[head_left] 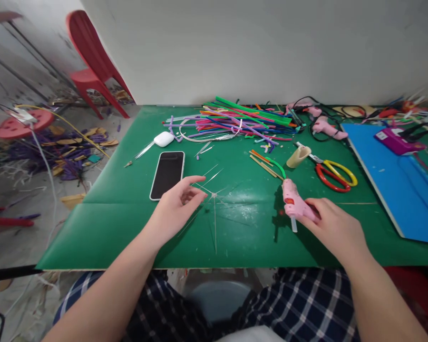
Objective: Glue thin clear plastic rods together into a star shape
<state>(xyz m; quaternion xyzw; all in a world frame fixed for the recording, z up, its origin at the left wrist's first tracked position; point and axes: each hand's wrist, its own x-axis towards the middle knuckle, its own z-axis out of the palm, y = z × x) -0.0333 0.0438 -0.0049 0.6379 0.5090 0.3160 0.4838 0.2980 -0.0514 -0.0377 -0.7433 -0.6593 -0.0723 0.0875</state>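
Observation:
My right hand [333, 225] is wrapped round the grip of a pink glue gun [293, 202] resting on the green table cover [128, 223], nozzle pointing away from me. My left hand [176, 206] rests on the cover with its fingers loosely spread, fingertips touching a star of thin clear sticks [214, 197] joined at the centre. A black phone [167, 174] lies face up just beyond my left hand, with a white earbud case [163, 138] behind it.
A heap of coloured straws [240, 121] lies at the back. Red and yellow scissors [333, 175], a tape roll [298, 156], a second pink glue gun [326, 127] and a blue board [395, 185] sit to the right. A red chair [92, 66] stands far left.

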